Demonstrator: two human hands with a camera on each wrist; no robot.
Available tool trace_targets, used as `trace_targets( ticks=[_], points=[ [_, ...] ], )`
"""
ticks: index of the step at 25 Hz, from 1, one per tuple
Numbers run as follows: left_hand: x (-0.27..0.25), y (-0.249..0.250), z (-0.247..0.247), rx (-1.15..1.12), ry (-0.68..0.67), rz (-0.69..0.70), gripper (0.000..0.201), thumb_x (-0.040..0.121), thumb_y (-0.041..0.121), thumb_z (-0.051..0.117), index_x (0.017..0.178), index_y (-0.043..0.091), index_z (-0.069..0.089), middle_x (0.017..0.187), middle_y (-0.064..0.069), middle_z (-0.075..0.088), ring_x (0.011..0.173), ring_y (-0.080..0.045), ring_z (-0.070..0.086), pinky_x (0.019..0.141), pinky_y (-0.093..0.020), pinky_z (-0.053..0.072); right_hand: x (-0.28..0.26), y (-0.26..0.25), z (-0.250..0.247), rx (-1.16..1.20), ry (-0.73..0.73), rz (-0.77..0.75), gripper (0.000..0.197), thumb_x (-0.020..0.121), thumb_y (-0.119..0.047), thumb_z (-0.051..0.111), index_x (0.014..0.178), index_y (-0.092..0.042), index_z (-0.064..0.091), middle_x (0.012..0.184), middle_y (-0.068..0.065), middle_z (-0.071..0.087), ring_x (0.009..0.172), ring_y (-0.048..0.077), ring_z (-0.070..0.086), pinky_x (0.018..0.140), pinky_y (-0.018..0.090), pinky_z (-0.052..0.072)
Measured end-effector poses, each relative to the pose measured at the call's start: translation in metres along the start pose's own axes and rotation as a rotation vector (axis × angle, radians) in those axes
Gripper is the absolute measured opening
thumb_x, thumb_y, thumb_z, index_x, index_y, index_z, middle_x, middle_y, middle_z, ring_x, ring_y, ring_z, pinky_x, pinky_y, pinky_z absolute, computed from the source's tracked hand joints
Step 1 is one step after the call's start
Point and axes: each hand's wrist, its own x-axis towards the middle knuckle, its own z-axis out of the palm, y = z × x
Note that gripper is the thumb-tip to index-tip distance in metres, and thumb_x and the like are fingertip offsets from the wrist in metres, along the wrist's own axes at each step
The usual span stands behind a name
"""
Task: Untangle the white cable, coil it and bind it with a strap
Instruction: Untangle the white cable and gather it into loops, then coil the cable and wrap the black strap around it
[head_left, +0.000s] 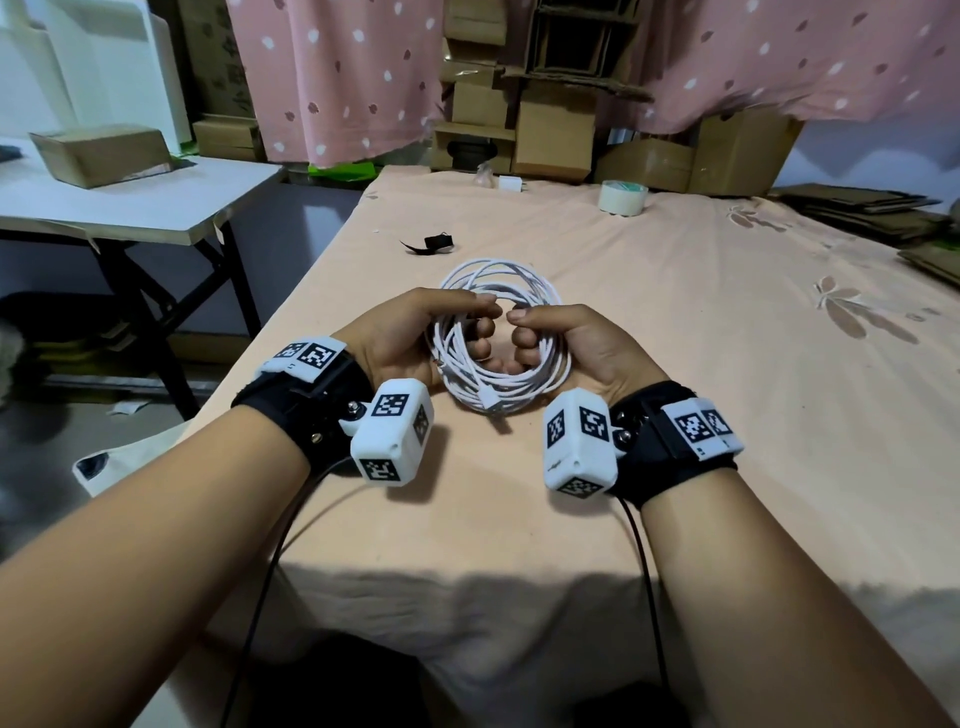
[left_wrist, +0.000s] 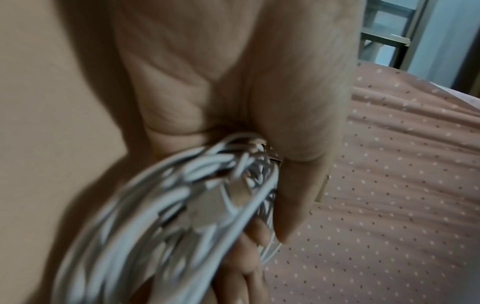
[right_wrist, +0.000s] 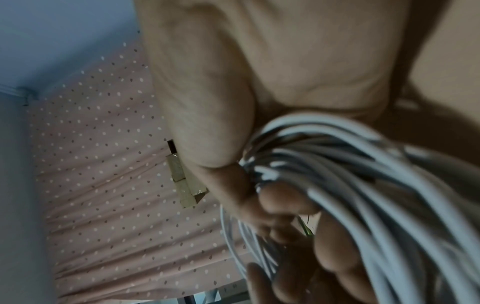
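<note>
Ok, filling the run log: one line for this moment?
white cable: coiled | left hand, right hand: gripping coil | black strap: on table, unused

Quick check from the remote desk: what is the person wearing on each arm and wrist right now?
Both forearms are bare, with no sleeves. The left hand and the right hand wear no gloves. Each wrist carries a black strap band with white blocks printed with black square codes. A thin black wire trails back from each wrist unit.
</note>
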Motion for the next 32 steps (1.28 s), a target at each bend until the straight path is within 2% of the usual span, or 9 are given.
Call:
trace_targets(
  ticks=[4,11,15,17,21,23,26,29,32],
  points=[
    [0.006,-0.004,0.001,0.087,0.118,0.061,0.009,0.094,0.002,0.058,0.085,0.004,0.061,0.074,-0.008,0.06,0.056,-0.018,0.064,0.062,-0.032,0.06,0.01,-0.002,-0.008,-0.057,0.078,-0.032,0.022,0.097,-0.012,0.056,0.077,-0.016,0.049,0.044,-0.007,0.032,0.036,0.007,0.033,0.047,0.02,0.043],
    [0.017,-0.01,-0.002,0.218,0.183,-0.007,0.016,0.092,0.006,0.056,0.105,-0.001,0.061,0.07,-0.011,0.062,0.071,-0.028,0.063,0.075,-0.036,0.055,0.024,0.003,-0.013,0.025,0.088,0.002,0.021,0.101,-0.016,0.055,0.08,-0.011,0.052,0.045,-0.007,0.039,0.033,0.003,0.037,0.046,0.016,0.042],
    [0.024,-0.011,-0.011,0.21,0.27,0.015,0.044,0.089,0.006,0.061,0.127,-0.017,0.056,0.12,-0.035,0.064,0.109,-0.043,0.066,0.103,-0.049,0.05,0.035,0.007,-0.012,0.095,0.097,-0.016,0.008,0.102,-0.011,0.053,0.096,-0.006,0.051,0.051,-0.002,0.042,0.033,0.005,0.041,0.038,0.018,0.044],
    [0.03,-0.01,-0.013,0.158,0.27,-0.006,0.049,0.087,0.006,0.061,0.131,-0.014,0.054,0.136,-0.032,0.056,0.119,-0.04,0.064,0.105,-0.052,0.049,0.041,0.001,-0.015,0.085,0.071,0.049,0.015,0.103,-0.013,0.049,0.091,-0.005,0.053,0.056,0.0,0.046,0.035,0.006,0.045,0.038,0.02,0.046],
    [0.043,0.012,-0.009,0.313,0.34,-0.088,0.014,0.095,0.005,0.051,0.101,0.0,0.062,0.083,-0.013,0.07,0.072,-0.021,0.067,0.087,-0.032,0.056,0.059,-0.021,-0.016,-0.071,0.072,0.152,0.017,0.105,-0.013,0.043,0.106,-0.002,0.055,0.057,0.001,0.05,0.038,0.007,0.049,0.04,0.02,0.049],
    [0.056,0.024,-0.008,0.405,0.382,-0.138,0.006,0.093,0.008,0.053,0.093,0.008,0.059,0.071,-0.006,0.067,0.065,-0.021,0.063,0.082,-0.032,0.054,0.07,-0.026,-0.015,-0.062,0.111,0.131,0.019,0.105,-0.014,0.045,0.093,-0.003,0.054,0.051,0.0,0.049,0.037,0.009,0.05,0.042,0.02,0.051],
    [0.085,0.04,-0.02,0.536,0.47,-0.061,0.009,0.085,0.013,0.066,0.089,0.005,0.064,0.072,-0.011,0.07,0.058,-0.025,0.066,0.061,-0.027,0.054,0.087,-0.024,-0.017,-0.029,0.168,-0.113,0.008,0.103,-0.007,0.051,0.098,-0.004,0.057,0.058,0.008,0.061,0.041,0.014,0.057,0.046,0.023,0.052],
    [0.109,0.053,-0.034,0.811,0.46,-0.026,0.031,0.067,0.022,0.081,0.09,0.003,0.073,0.085,-0.014,0.075,0.074,-0.029,0.071,0.068,-0.026,0.058,0.098,-0.021,-0.022,-0.029,0.205,-0.292,0.023,0.101,-0.002,0.055,0.12,-0.014,0.058,0.08,0.019,0.07,0.048,0.018,0.065,0.051,0.028,0.055],
    [0.121,0.064,-0.048,0.865,0.455,0.054,0.037,0.081,0.049,0.074,0.09,0.013,0.075,0.084,-0.004,0.073,0.069,-0.017,0.065,0.066,-0.025,0.048,0.1,-0.021,-0.023,-0.071,0.211,-0.282,0.014,0.102,-0.006,0.054,0.11,-0.012,0.064,0.08,0.018,0.067,0.049,0.022,0.065,0.051,0.028,0.056]
  ],
)
